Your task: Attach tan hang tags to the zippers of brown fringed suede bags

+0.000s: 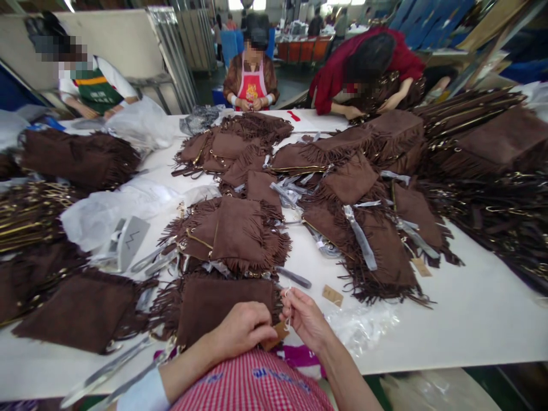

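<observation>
A dark brown fringed suede bag [226, 302] lies flat at the table's front edge, right before me. My left hand [247, 326] rests over its lower right part, fingers curled and pressed together; what they grip, if anything, is hidden. Beside the left thumb is a brown cardboard tag [275, 337]. My right hand [302, 317] is closed in a pinch on a thin white string [287, 311], which hangs in a loop near the tag. Another brown bag [237, 231] lies just beyond, its fringe spread out.
More fringed bags [377, 245] with plastic-wrapped straps are heaped across the white table [483, 319]. A loose tag [333, 295] and clear plastic [363, 325] lie to the right. A grey-white stand [128, 242] is on the left. Several people sit or bend over the far side.
</observation>
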Motion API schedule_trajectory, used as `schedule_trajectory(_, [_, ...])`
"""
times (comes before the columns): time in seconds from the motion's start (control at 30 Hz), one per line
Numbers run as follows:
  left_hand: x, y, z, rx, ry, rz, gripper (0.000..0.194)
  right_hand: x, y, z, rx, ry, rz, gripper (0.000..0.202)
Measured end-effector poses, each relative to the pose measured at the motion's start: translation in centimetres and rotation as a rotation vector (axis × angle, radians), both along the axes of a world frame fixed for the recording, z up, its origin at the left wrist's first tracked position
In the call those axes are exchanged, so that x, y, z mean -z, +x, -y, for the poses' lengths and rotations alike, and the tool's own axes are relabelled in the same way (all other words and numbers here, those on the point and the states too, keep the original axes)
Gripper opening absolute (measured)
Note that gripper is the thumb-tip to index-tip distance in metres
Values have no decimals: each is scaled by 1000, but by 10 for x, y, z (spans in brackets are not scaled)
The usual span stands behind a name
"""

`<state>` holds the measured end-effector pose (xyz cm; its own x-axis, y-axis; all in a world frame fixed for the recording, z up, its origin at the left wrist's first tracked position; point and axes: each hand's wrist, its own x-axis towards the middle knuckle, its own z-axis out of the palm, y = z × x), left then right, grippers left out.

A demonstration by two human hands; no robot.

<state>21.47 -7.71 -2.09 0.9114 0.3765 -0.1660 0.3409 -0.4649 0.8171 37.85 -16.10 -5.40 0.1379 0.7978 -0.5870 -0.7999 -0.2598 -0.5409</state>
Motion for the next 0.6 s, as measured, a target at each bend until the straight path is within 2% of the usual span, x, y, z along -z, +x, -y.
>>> schedule_trajectory(0.1, [-5,0,1,-209,-156,5,21,-11,-2,12,-81,37,91,32])
schedule_trajectory(0.17, [-8,4,1,-256,-214,86,35,-19,-7,21,-194,79,174,31])
schedule_trajectory(0.23, [-9,8,1,-186,-202,152,43,-26,-12,29,-308,107,251,33])
schedule_trajectory(0.37, [-9,10,4,49,-106,153,24,-31,-16,50,-438,59,339,37])
schedule_trajectory(0.5, [0,-4,19,179,129,39,24,-17,-18,80,-426,-10,392,40])
schedule_trajectory(0.6, [10,-14,33,228,206,-49,19,-3,-28,100,-386,-46,492,39])
